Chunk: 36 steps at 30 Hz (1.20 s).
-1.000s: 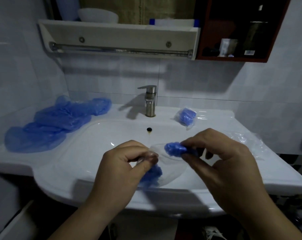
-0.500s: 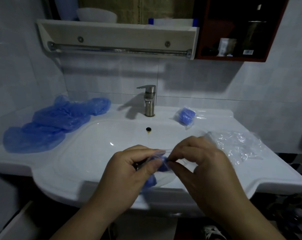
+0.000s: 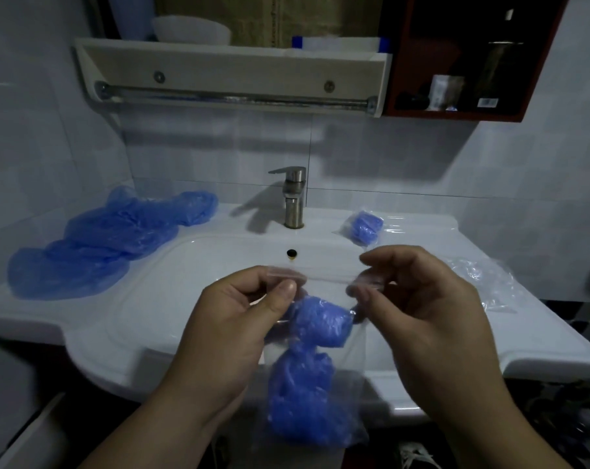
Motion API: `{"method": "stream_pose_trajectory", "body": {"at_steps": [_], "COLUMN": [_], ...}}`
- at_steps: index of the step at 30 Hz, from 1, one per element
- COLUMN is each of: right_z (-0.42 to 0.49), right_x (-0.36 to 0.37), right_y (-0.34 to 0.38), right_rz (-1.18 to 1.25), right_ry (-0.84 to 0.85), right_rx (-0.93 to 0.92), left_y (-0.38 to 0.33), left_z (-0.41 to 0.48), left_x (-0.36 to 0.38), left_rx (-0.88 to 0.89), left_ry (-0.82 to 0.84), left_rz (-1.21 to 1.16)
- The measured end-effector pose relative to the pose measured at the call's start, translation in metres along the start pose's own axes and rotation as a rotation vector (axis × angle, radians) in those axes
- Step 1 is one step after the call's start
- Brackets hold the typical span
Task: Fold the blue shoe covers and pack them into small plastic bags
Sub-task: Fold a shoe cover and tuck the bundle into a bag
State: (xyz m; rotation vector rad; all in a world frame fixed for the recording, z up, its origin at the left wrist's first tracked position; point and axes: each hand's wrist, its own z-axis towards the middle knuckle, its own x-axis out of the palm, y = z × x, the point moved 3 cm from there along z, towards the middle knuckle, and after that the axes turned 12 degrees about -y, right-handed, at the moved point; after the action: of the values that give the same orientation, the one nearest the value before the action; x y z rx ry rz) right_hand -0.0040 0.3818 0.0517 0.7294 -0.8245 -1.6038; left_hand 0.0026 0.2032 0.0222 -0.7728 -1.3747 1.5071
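Pinching bag top | left hand (image 3: 239, 319), right hand (image 3: 418, 299) | plastic bag (image 3: 320, 333) apparently holds shoe covers (image 3: 307, 374)

Small plastic bag (image 3: 352, 374): thin clear film, smooth, faint gloss noted. Folded shoe covers (image 3: 303, 390) seen through it: thin blue plastic film, heavily crinkled, semi-translucent. Same crinkled blue film noted on loose shoe covers (image 3: 100, 245) at left. Packed bag (image 3: 366, 226) and heap of spare bags (image 3: 479, 275): clear film, wrinkled, glints seen. Sink (image 3: 151, 299): white, glossy, smooth, ceramic-like. Faucet (image 3: 293, 201): brushed metal, satin finish. Towel rail (image 3: 239, 98): polished metal. Shelf (image 3: 239, 66): matt white, painted look. Cabinet (image 3: 455, 114): reddish-brown, wood-like, dull. Wall tiles (image 3: 405, 164): pale, smooth, slight sheen.
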Motion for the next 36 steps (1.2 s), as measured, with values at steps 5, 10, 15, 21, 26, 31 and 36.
{"method": "stream_pose_trajectory", "body": {"at_steps": [5, 10, 15, 21, 26, 31, 36], "right_z": [0.004, 0.005, 0.006, 0.005, 0.003, -0.006, -0.008], "right_x": [0.001, 0.001, 0.001, 0.003, 0.005, 0.018, 0.028], "right_y": [-0.016, -0.020, -0.022, -0.023, -0.023, -0.007, 0.002], "right_rz": [-0.020, -0.049, -0.053, -0.031, -0.277, -0.551, -0.574], "right_ry": [0.001, -0.029, -0.034, -0.017, 0.019, 0.102, 0.152], "right_rx": [0.190, 0.213, 0.218, 0.213, 0.079, -0.117, -0.139], "left_y": [0.007, 0.009, 0.011, 0.010, 0.005, -0.004, -0.006], "left_z": [0.007, 0.007, 0.007, 0.007, 0.004, -0.004, -0.006], "left_x": [-0.006, -0.004, -0.005, -0.008, -0.009, -0.006, -0.005], "left_rx": [-0.047, -0.113, -0.148, -0.094, 0.108, 0.335, 0.395], "left_ry": [-0.077, -0.027, -0.036, -0.053, -0.060, -0.071, -0.081], "left_rz": [0.006, 0.040, 0.055, 0.109, 0.326, 0.468, 0.517]}}
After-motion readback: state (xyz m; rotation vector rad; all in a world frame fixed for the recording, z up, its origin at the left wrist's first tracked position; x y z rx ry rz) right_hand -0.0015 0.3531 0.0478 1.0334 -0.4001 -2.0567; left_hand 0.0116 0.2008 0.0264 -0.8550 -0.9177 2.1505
